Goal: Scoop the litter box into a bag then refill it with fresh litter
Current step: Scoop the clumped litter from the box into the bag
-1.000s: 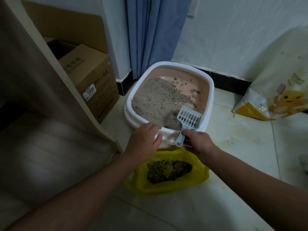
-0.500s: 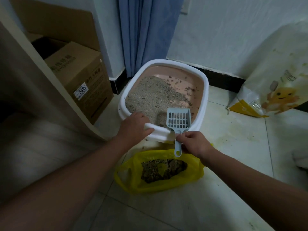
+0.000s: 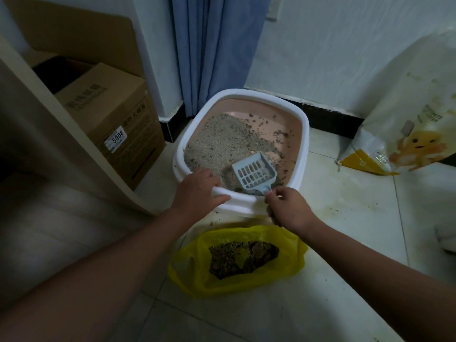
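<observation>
scoop (image 3: 254, 173) now inside box (image 3: 303, 124); label (image 3: 115, 140) "5008"

Two bare forearms reach in from the lower edge, no sleeve showing on either up to where the view cuts them off. The left hand (image 3: 197, 191) and right hand (image 3: 287, 208) wear no gloves, rings or watch.
</observation>
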A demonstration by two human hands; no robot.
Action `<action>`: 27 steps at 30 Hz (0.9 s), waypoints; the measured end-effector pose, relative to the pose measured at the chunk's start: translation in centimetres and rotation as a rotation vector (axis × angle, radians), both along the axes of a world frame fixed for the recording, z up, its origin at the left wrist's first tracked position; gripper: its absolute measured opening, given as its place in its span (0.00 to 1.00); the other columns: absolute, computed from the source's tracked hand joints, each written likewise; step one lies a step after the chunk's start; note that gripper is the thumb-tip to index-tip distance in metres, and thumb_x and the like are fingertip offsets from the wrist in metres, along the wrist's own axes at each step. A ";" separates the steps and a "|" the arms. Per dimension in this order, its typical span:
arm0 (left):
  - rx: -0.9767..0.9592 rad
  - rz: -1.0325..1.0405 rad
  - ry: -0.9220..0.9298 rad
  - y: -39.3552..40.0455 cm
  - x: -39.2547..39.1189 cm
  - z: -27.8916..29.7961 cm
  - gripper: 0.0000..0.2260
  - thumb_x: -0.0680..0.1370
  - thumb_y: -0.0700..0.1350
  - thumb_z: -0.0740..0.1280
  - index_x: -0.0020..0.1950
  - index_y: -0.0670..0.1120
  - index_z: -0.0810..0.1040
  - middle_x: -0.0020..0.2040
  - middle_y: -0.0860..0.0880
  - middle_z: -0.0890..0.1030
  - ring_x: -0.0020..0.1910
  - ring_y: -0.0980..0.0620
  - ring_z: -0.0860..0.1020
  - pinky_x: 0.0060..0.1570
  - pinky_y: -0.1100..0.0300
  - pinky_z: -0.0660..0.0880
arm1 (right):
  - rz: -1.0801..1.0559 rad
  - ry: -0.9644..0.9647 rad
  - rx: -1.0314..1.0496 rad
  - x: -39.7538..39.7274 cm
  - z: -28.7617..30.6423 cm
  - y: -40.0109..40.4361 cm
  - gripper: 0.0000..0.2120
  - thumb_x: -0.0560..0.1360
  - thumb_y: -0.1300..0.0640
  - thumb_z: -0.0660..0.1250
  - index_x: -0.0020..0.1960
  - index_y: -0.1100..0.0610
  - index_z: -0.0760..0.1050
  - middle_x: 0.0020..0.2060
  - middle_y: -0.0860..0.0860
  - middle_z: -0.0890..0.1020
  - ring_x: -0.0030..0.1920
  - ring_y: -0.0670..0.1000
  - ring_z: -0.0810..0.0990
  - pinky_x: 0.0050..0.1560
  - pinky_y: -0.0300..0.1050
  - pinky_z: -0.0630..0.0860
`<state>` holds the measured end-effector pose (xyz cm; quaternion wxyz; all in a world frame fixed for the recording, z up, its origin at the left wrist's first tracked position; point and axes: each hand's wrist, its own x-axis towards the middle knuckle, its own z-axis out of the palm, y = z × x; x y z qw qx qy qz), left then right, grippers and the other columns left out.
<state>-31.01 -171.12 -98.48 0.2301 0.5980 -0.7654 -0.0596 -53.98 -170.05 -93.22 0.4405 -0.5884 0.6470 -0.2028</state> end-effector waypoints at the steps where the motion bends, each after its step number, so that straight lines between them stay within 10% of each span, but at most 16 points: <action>1: -0.011 -0.009 -0.001 0.0 0.1 -0.1 0.14 0.68 0.54 0.77 0.40 0.45 0.79 0.41 0.49 0.77 0.43 0.48 0.75 0.38 0.55 0.71 | -0.006 0.032 -0.033 0.0 -0.1 -0.4 0.16 0.81 0.52 0.59 0.42 0.62 0.75 0.29 0.55 0.79 0.26 0.54 0.75 0.31 0.46 0.72; 27: 0.134 0.002 0.009 -1.8 0.2 -0.1 0.18 0.65 0.67 0.68 0.36 0.52 0.73 0.40 0.56 0.72 0.44 0.53 0.69 0.44 0.54 0.67 | 0.290 0.550 -0.008 0.8 2.5 -6.1 0.15 0.75 0.42 0.66 0.52 0.53 0.76 0.43 0.51 0.80 0.43 0.53 0.79 0.39 0.43 0.71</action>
